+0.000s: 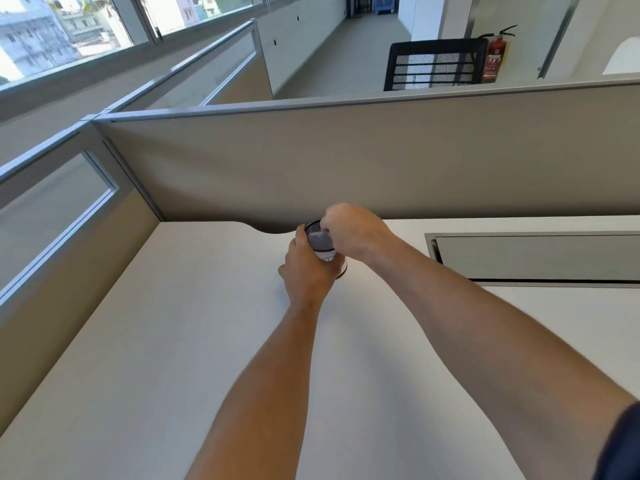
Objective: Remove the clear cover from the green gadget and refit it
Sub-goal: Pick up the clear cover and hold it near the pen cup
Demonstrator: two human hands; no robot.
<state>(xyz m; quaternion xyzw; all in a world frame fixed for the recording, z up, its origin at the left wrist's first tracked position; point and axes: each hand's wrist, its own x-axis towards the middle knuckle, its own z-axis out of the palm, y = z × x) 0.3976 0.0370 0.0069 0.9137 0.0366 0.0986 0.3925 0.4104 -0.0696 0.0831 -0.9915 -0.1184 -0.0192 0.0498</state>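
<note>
Here your left hand (308, 268) wraps the small mesh-topped gadget (322, 242) on the counter (173, 323); your right hand (349, 230) pinches its top.

Mesh cup (320, 242) on desk (173, 323), before partition (346, 161).

White desk (173, 341) abutting beige partition (346, 161); grey cable hatch (533, 256) lying just below partition; black mesh chair (434, 65), red extinguisher (495, 58) standing beyond partition.

Arms: two, bare from wrist to above the elbow.
Left hand (308, 268): bare, no ring or watch visible.
Right hand (353, 232): bare, likewise.
Sleeve (623, 441): dark navy, short, right arm only.
</note>
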